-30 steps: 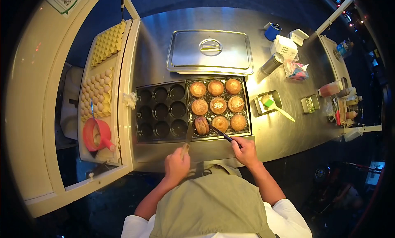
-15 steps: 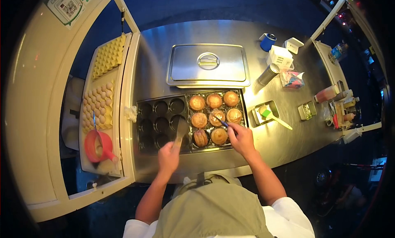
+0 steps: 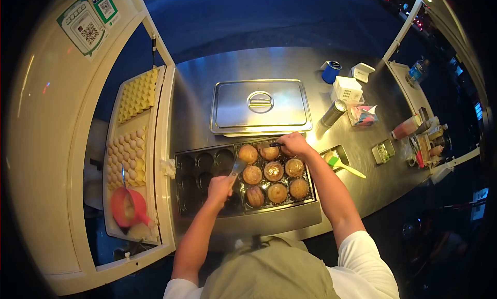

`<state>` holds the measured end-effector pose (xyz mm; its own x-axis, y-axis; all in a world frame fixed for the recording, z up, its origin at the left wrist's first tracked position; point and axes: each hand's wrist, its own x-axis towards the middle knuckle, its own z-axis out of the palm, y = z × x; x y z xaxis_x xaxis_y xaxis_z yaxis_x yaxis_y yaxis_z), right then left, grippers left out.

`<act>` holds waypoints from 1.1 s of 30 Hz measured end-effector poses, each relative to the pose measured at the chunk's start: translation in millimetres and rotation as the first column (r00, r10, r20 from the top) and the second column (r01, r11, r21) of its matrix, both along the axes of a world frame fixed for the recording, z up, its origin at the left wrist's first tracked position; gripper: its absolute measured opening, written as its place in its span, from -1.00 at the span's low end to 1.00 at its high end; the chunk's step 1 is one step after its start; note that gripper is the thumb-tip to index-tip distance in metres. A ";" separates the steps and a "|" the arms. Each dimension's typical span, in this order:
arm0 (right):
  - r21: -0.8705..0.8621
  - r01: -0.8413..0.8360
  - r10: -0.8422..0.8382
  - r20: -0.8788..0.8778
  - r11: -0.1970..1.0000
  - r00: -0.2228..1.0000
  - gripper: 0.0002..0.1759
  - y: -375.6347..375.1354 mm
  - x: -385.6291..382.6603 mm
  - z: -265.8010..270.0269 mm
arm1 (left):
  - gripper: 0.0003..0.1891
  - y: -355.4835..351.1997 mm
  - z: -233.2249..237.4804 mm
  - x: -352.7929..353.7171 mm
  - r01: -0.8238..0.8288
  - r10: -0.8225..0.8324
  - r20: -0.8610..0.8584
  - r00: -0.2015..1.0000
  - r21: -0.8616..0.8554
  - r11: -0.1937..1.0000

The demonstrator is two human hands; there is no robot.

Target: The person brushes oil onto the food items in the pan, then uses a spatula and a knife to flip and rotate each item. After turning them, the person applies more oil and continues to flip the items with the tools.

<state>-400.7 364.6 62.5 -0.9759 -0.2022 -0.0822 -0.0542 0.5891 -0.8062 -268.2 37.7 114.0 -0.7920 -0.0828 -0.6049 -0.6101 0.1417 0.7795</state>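
Observation:
My left hand is closed around the handle of a flat-bladed spatula, its blade at the left edge of the back-left round golden-brown cake. My right hand grips a thin dark-handled tool, which reaches over the back-middle cake; its tip is hard to make out. Several such cakes sit in the round wells of a black mould pan. The centre cake has a shiny top. My right hand and forearm partly hide the back-right corner.
The pan's left half has dark bare wells. Behind it stands a lidded steel tray. To the right are a steel container with a green brush, a shaker and a tissue pack. Egg trays and a pink pot lie left.
Both hands have moved toward the back row. The spatula has come from the bare wells to the back-left cake; the dark-handled tool has left the centre cake. The view has tilted.

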 end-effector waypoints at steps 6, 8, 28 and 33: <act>-0.327 0.190 -0.145 0.156 0.926 0.977 -0.75 0.2 37.5 19.3 | -0.56 6.4 -12.8 -16.9 0.088 -0.092 -0.035 0.995 -0.092 0.992; -0.071 0.160 -0.163 -0.053 0.985 0.985 -0.70 -10.2 58.6 18.7 | -0.56 14.1 -43.9 -26.3 0.117 -0.155 -0.137 0.978 -0.253 0.960; -0.209 0.237 -0.275 -0.180 0.949 0.944 -0.72 -60.0 117.3 40.1 | -0.73 36.2 -0.5 1.6 0.068 -0.375 -0.304 0.876 -0.692 0.718; -0.163 0.259 -0.285 -0.167 0.952 0.944 -0.71 -54.7 123.5 54.6 | -0.71 33.3 5.4 4.9 0.046 -0.340 -0.289 0.895 -0.699 0.714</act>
